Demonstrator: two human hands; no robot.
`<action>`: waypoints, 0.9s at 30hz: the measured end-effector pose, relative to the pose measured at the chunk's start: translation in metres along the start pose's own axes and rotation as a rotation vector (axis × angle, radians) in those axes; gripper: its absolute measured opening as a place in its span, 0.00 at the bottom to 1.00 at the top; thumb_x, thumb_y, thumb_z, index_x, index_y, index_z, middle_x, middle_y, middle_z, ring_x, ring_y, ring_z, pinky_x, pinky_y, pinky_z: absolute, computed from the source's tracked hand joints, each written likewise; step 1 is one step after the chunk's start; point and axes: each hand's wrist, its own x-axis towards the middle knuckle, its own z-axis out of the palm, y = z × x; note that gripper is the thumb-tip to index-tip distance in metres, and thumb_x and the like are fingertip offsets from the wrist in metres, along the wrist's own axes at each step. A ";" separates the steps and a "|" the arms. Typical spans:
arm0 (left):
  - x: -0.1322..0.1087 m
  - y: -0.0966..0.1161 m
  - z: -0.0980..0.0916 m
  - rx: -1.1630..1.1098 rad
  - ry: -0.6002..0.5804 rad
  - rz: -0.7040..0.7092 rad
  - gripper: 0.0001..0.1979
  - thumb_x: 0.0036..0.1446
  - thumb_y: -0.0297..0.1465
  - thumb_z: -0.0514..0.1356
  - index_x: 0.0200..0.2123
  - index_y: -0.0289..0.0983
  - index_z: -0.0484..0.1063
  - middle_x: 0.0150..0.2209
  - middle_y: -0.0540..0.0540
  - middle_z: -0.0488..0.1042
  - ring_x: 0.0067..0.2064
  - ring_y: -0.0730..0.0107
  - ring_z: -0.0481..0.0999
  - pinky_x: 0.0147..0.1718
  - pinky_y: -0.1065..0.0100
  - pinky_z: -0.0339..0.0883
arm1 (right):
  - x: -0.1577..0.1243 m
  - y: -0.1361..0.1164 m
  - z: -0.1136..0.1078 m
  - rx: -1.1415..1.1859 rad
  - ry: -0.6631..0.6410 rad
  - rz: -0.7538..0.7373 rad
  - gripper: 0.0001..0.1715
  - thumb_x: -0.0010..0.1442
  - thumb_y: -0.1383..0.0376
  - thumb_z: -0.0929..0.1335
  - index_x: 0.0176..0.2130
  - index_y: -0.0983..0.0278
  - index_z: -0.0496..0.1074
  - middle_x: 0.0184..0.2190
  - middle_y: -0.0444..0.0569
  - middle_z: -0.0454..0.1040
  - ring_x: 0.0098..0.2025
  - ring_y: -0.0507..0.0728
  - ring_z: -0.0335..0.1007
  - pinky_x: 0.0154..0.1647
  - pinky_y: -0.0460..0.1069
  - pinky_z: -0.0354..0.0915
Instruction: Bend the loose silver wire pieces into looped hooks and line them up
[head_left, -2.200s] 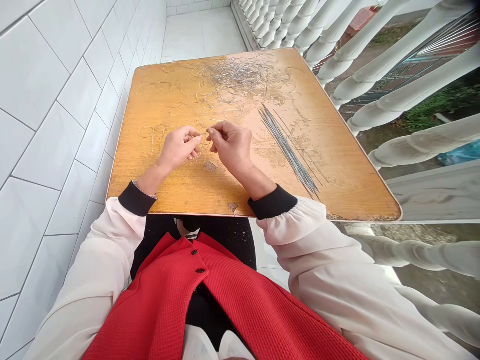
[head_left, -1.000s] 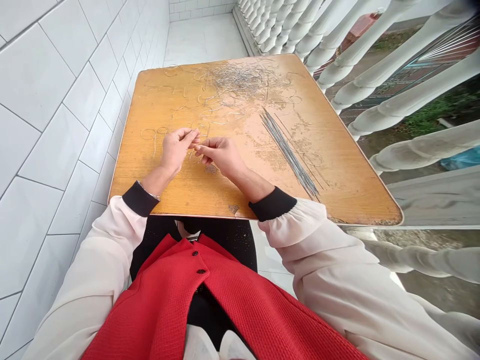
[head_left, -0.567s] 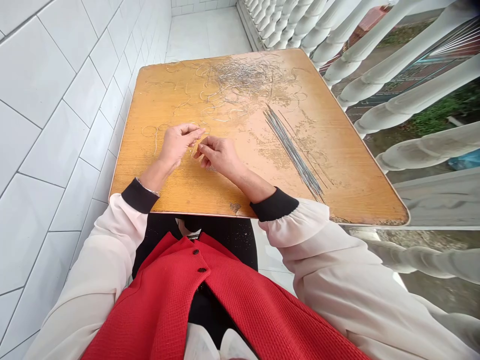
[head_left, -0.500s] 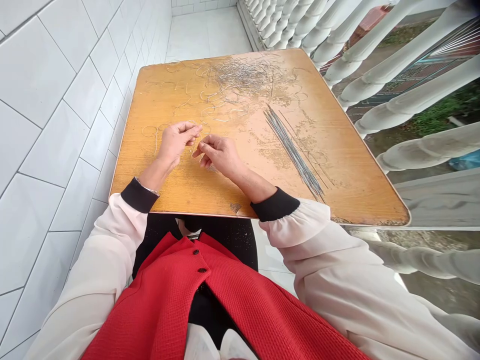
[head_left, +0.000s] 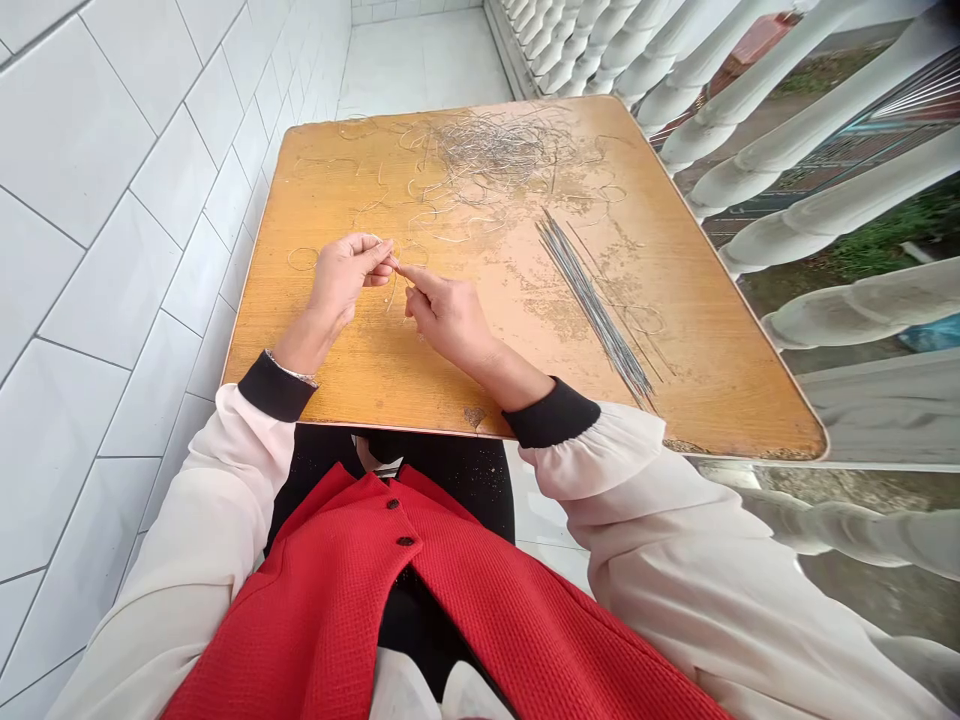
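Observation:
My left hand (head_left: 345,280) and my right hand (head_left: 446,315) meet above the middle of a worn orange wooden tabletop (head_left: 420,385). Their fingertips pinch a thin silver wire (head_left: 391,296), which hangs down between them. A tangled heap of similar wire (head_left: 496,148) lies at the far side of the table. A neat bundle of straight metal wires (head_left: 592,310) lies to the right of my right hand. A loose wire ring (head_left: 302,259) rests just left of my left hand.
A white tiled wall (head_left: 112,200) runs along the left side of the table. White stone balusters (head_left: 750,120) line the right side, with a tiled floor (head_left: 420,60) beyond the far edge. My red waistcoat (head_left: 390,590) sits below the near edge.
My right hand has moved left and its fingertips now reach those of my left hand. The view has shifted slightly, and the table sits a little further right in the picture.

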 end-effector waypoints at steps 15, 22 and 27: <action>0.001 0.008 -0.013 0.064 -0.004 -0.028 0.14 0.66 0.26 0.62 0.26 0.35 0.69 0.26 0.52 0.75 0.27 0.83 0.72 0.32 0.78 0.69 | 0.000 0.000 0.000 0.107 -0.043 0.113 0.26 0.65 0.65 0.64 0.58 0.68 0.78 0.32 0.53 0.81 0.30 0.56 0.77 0.36 0.51 0.73; 0.003 0.007 -0.012 0.096 0.011 -0.025 0.15 0.65 0.24 0.62 0.24 0.35 0.69 0.23 0.53 0.73 0.25 0.83 0.71 0.30 0.79 0.67 | -0.003 -0.009 -0.005 -0.014 -0.099 0.083 0.25 0.67 0.68 0.62 0.56 0.66 0.80 0.39 0.55 0.84 0.36 0.59 0.81 0.41 0.52 0.73; 0.003 0.007 -0.015 0.096 0.010 -0.023 0.15 0.64 0.24 0.62 0.24 0.35 0.69 0.23 0.53 0.72 0.24 0.84 0.69 0.29 0.79 0.67 | -0.004 -0.011 -0.003 -0.039 -0.157 0.109 0.27 0.67 0.70 0.62 0.59 0.65 0.78 0.38 0.54 0.85 0.38 0.60 0.82 0.41 0.52 0.72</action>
